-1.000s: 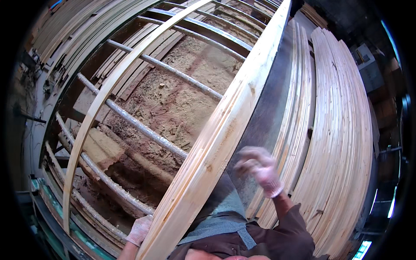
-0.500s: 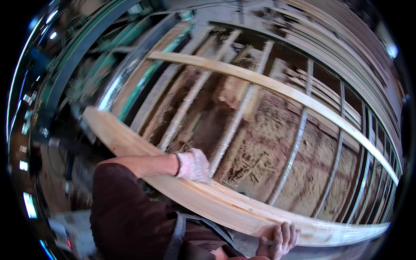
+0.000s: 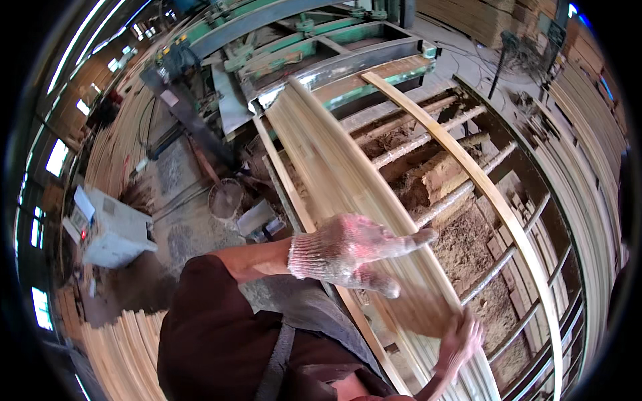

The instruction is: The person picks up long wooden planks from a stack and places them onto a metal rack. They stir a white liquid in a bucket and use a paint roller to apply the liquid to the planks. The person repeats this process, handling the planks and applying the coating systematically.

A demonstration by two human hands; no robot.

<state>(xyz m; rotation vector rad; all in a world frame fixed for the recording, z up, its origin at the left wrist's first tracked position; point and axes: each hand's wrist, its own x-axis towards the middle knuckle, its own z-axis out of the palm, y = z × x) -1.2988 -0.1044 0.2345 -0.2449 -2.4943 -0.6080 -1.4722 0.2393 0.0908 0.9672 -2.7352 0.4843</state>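
A layer of long, pale wooden boards (image 3: 334, 157) lies side by side across the metal rollers, running from the upper middle toward my lower right. My left hand (image 3: 358, 250), in a knitted white glove with reddish stains, is over the boards. Its fingers stretch toward their right edge, with the thumb apart. I cannot tell whether it presses on the wood. At the right edge of the boards, lower down, my right hand (image 3: 461, 337) has its fingers curled over the wood; it is slightly blurred.
One narrow, pale strip (image 3: 495, 197) crosses the rollers (image 3: 445, 202) farther right. Sawdust (image 3: 468, 247) and scraps lie beneath. A green machine frame (image 3: 321, 50) stands at the far end. At left are a white box-shaped cabinet (image 3: 117, 227), a bucket (image 3: 226, 199) and stacked timber (image 3: 127, 354).
My view has turned, so the boards now run away from me instead of across. My left hand has gone from resting closed on the boards to fingers spread. My right hand stays at the boards.
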